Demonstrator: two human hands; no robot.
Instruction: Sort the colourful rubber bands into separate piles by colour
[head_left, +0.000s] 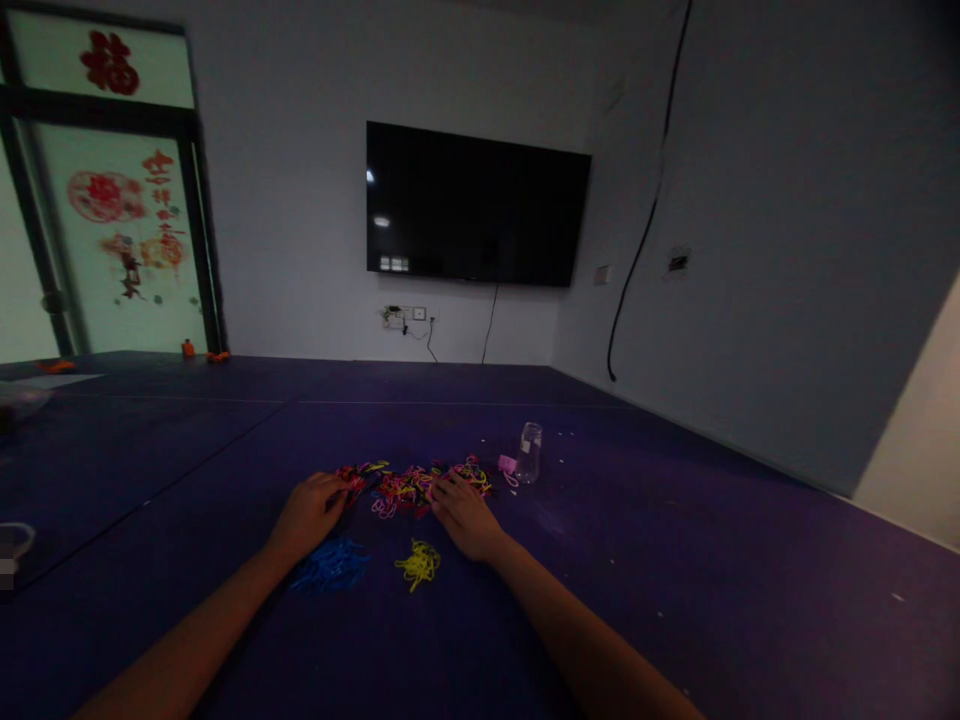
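Observation:
A long loose heap of small elastic bands (405, 487) in red, pink, yellow and black lies in front of me. At its left end my left hand (311, 510) touches some red bands, fingers bent and thumb apart. My right hand (466, 513) rests palm down over the heap's right part, fingers stretched out and covering some bands. Nearer to me are two single-colour piles: blue bands (331, 565) below my left hand and a smaller pile of yellow bands (418, 564) to its right.
Just right of the heap stands a clear plastic bottle (529, 455), beside a pink tag (507, 465). White scraps dot the purple surface (637, 560). Orange objects (217, 356) lie at the far left edge. A black television (476, 205) hangs on the wall.

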